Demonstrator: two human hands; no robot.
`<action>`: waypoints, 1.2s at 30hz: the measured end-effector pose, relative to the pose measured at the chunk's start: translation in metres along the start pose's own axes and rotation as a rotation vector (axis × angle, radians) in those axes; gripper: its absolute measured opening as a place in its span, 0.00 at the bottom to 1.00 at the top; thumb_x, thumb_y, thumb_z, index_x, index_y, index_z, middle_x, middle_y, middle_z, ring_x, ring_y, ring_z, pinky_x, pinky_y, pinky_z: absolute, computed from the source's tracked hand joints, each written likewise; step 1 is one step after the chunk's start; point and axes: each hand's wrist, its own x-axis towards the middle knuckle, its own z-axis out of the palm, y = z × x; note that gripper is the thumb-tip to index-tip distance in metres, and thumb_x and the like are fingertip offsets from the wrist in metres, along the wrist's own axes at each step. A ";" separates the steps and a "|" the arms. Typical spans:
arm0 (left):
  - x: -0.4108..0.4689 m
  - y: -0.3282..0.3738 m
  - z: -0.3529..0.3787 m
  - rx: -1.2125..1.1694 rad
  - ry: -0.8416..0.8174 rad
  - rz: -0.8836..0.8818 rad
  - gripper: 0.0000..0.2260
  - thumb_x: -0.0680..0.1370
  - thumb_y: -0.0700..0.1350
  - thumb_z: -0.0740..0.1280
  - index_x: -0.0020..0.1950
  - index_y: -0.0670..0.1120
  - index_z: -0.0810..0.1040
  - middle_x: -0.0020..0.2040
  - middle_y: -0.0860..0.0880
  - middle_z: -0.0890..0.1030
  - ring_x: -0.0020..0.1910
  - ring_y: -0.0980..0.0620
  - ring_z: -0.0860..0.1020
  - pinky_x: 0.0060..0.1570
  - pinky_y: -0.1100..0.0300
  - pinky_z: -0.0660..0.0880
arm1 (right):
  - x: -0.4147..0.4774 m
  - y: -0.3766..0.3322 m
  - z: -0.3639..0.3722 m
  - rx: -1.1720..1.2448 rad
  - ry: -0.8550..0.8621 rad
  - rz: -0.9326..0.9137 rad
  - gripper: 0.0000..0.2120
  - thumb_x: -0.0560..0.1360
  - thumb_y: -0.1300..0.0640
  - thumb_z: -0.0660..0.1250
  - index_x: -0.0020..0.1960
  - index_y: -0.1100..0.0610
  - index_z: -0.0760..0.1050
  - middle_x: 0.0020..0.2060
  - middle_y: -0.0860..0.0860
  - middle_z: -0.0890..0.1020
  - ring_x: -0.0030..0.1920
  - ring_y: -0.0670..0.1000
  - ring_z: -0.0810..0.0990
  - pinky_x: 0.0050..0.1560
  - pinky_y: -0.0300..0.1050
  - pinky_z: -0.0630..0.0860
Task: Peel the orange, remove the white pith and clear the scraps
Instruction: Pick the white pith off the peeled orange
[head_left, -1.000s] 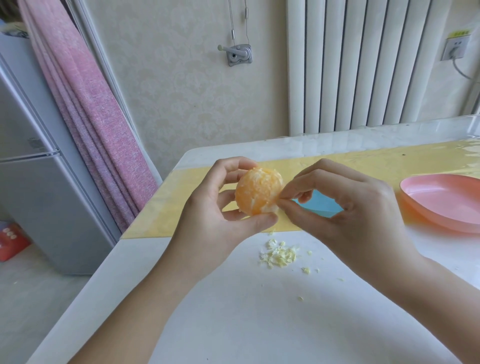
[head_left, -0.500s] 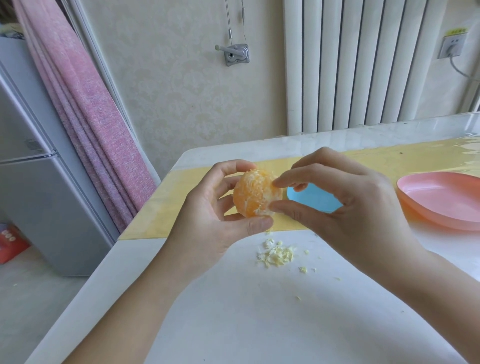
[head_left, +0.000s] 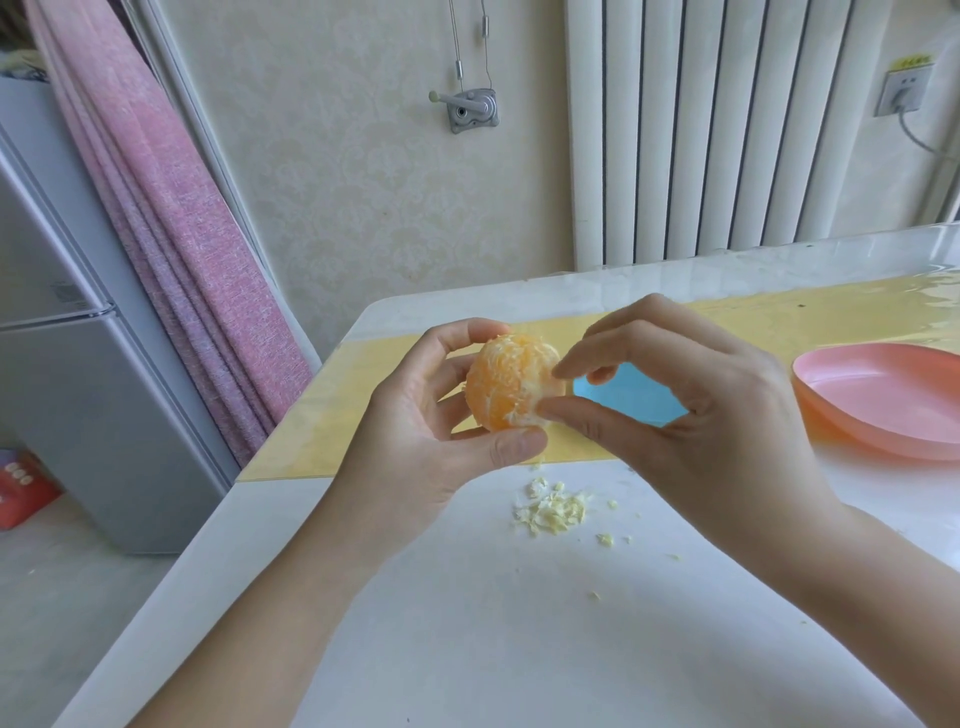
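Left hand (head_left: 431, 431) grip holds the orange (head_left: 511, 382) above the tabletop (head_left: 467, 649), over the mat's (head_left: 322, 431) front edge. Right hand (head_left: 691, 415) grip is narrow, thumb and forefinger tips on the orange's right side, bracketing a white patch.

My read: nip the patch at its edge, pull along the segment, turn with the left fingers, don't squeeze.

Scraps (head_left: 553, 506) lie just below. Left tabletop edge is near the left forearm, plate (head_left: 883, 395) near on the right. Room for moving: white stretch nearer the body.

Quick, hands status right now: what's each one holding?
Left hand: holds the orange, fingers curled round it.
Right hand: thumb and forefinger pinch white pith on the orange.
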 end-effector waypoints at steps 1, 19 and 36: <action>0.000 0.000 0.000 -0.006 0.002 0.000 0.27 0.61 0.33 0.75 0.55 0.52 0.76 0.48 0.50 0.82 0.43 0.55 0.81 0.40 0.64 0.77 | 0.000 0.000 0.000 -0.003 0.000 0.009 0.09 0.69 0.53 0.75 0.46 0.56 0.81 0.41 0.47 0.77 0.40 0.43 0.76 0.42 0.28 0.69; 0.000 -0.001 0.003 -0.036 0.011 0.008 0.26 0.61 0.33 0.75 0.55 0.52 0.76 0.48 0.48 0.82 0.43 0.54 0.81 0.39 0.65 0.77 | 0.000 0.000 -0.001 0.033 0.009 0.034 0.09 0.69 0.53 0.75 0.46 0.56 0.82 0.40 0.47 0.78 0.40 0.43 0.77 0.43 0.28 0.69; 0.000 -0.002 0.004 0.000 0.006 0.060 0.26 0.60 0.33 0.77 0.50 0.57 0.79 0.47 0.52 0.82 0.43 0.55 0.81 0.40 0.64 0.77 | 0.001 0.002 0.000 0.055 0.005 0.044 0.07 0.68 0.52 0.75 0.41 0.54 0.83 0.37 0.45 0.79 0.36 0.41 0.76 0.40 0.27 0.69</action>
